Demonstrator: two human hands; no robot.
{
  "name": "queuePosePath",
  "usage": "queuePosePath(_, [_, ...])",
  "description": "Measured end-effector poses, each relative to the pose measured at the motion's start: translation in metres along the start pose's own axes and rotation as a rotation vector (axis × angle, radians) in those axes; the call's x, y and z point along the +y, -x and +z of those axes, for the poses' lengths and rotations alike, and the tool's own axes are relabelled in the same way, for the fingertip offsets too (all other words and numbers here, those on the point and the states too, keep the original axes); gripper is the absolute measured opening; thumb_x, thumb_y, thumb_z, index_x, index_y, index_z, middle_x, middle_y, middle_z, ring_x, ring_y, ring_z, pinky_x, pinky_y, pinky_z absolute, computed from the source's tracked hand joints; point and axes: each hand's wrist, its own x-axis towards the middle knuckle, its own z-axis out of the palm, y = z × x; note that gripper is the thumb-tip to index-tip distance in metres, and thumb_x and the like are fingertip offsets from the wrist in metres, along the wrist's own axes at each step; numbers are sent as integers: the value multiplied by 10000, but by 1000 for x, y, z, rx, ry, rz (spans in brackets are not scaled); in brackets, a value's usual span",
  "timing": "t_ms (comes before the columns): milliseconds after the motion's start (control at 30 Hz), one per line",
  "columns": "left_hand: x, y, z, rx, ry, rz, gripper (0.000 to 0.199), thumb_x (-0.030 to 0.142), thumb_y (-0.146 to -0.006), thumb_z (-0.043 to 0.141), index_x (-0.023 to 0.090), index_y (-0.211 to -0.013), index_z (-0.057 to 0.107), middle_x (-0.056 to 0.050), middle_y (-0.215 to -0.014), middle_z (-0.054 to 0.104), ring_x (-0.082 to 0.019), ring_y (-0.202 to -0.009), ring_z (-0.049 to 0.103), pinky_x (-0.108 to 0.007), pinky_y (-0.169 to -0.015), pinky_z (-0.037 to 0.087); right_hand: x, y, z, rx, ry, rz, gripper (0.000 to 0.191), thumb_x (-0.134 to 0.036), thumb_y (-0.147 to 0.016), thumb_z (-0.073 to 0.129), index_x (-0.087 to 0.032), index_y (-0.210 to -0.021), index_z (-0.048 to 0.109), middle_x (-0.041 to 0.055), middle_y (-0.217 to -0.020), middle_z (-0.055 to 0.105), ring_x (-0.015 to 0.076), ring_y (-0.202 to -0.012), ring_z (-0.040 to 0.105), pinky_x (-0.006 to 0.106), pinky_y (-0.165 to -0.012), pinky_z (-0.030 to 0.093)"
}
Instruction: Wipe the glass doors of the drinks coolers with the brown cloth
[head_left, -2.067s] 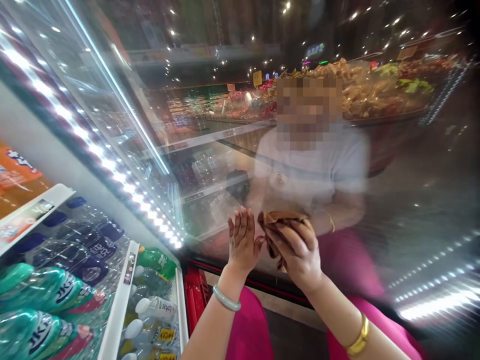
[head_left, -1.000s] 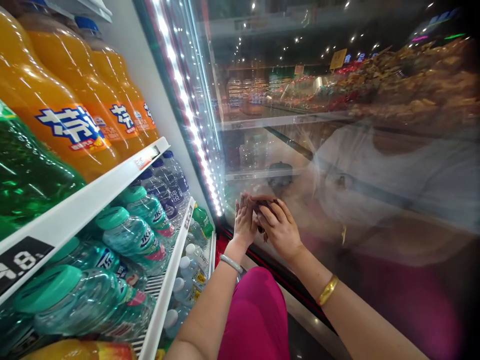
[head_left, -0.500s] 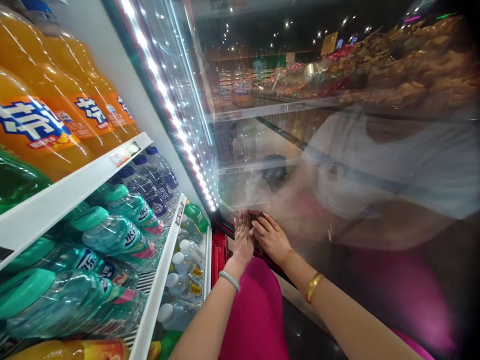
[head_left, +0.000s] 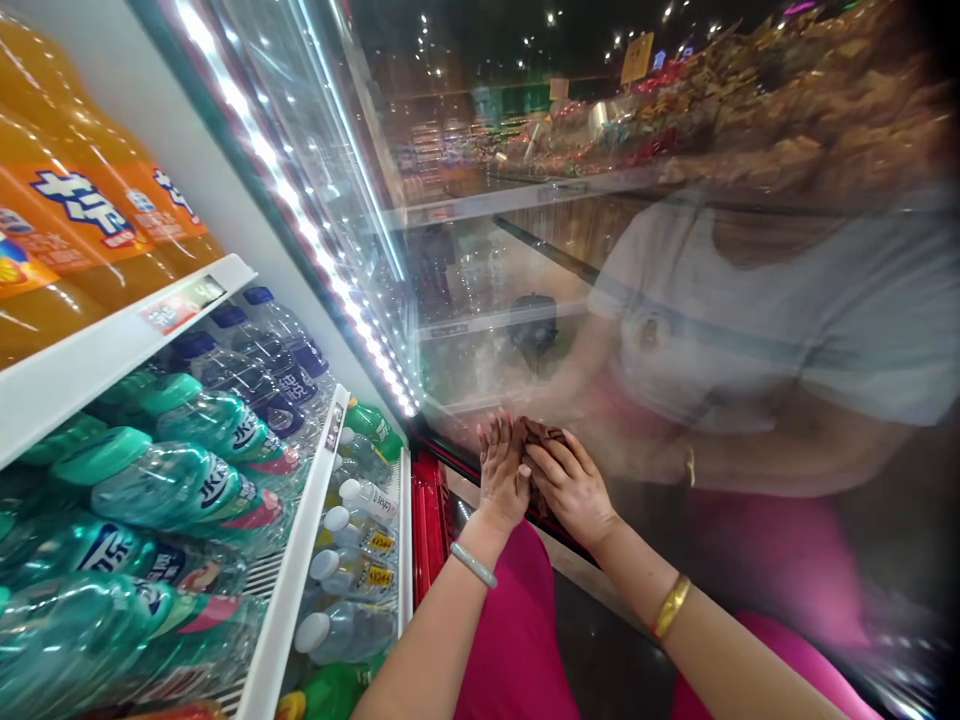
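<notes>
A crumpled brown cloth (head_left: 538,436) lies against the lower part of a fogged glass door (head_left: 480,370). My right hand (head_left: 574,488), with a gold bracelet at the wrist, presses on the cloth with its fingers bent over it. Just left of the cloth is my left hand (head_left: 501,478), its fingers stretched upward flat by the glass and its thumb next to the cloth edge. A pale bangle (head_left: 474,565) circles my left wrist. Part of the cloth is hidden under my right fingers.
At left, fridge shelves hold large orange soda bottles (head_left: 82,210), teal-capped bottles (head_left: 172,480) and small white-capped bottles (head_left: 352,570). A bright light strip (head_left: 292,200) runs down the door frame. The red fridge edge (head_left: 427,520) is below. The glass carries reflections of a person and shop goods.
My right hand and the cloth have shifted slightly right, so more cloth shows between my hands. The left hand's fingers are more upright. The view has turned a little to the right.
</notes>
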Motion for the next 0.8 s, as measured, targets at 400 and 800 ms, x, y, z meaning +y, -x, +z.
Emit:
queuePosePath(400, [113,-22,13,-211,60,209,970,793,-980,280,193,-1715,78,-139,-1773,201,-291,-1669,-20,-551,-1360,66,25,65,-111,45,85,336,272,-169,-962,649,-282,-1188,750,30,-1128,740,213,-1232,579,519,-1337,226])
queuePosePath(800, [106,2,18,-160,84,108,888,699,-1027,265,177,-1713,57,-140,-1779,176,-313,-1670,16,-598,-1348,53,26,59,-104,-22,-5,260,275,-152,-972,612,-276,-1180,744,9,-1152,750,192,-1261,595,444,-1320,260])
